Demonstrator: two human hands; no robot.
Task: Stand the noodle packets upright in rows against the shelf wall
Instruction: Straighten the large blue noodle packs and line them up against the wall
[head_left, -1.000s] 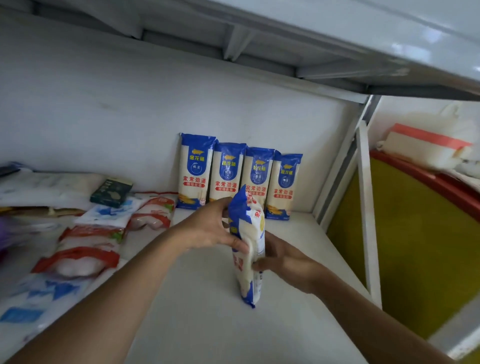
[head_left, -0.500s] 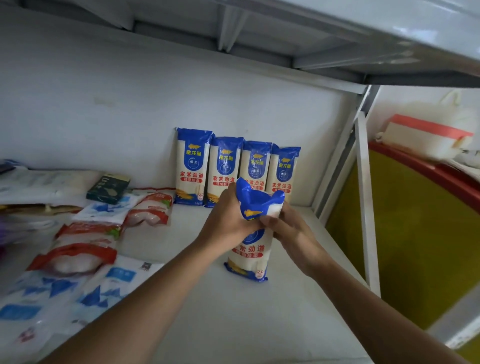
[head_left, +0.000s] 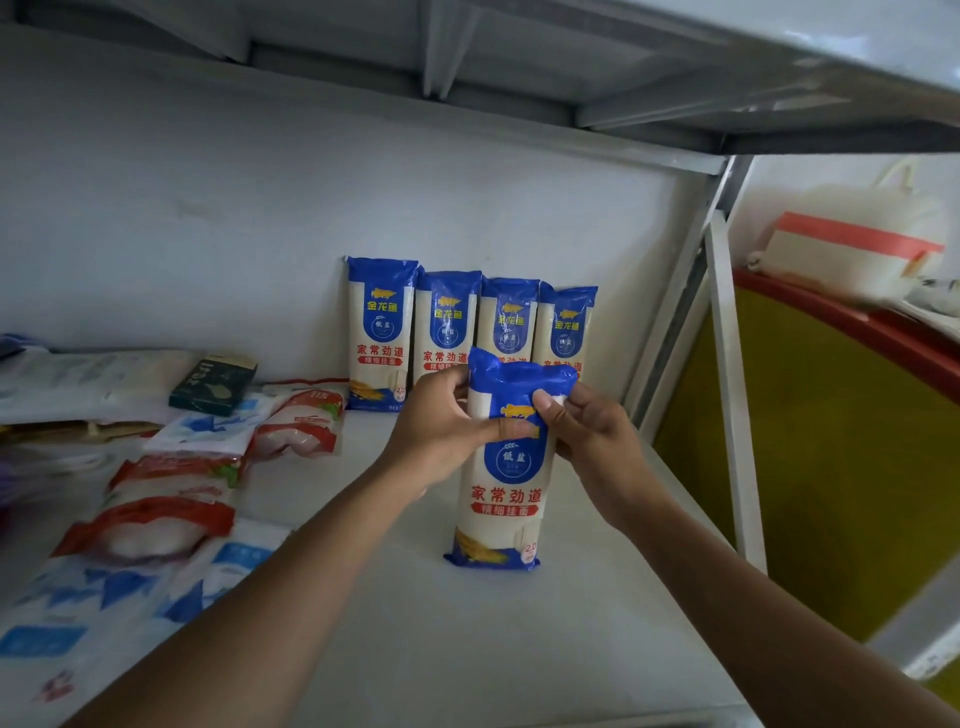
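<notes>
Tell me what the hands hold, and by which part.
One noodle packet, standing on the shelf: the left hand grips its upper left side, the right hand pinches its upper right edge.

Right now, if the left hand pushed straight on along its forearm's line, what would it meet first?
The left hand grips the held noodle packet, which would go with it. Beyond, it would probably meet the row of four packets at the shelf wall; depth is unclear.

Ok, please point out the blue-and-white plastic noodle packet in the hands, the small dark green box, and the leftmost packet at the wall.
held noodle packet (head_left: 503, 494): head view, red lettering.
small dark green box (head_left: 213, 383): head view, top face.
leftmost wall packet (head_left: 383, 328): head view, blue label circle.
</notes>
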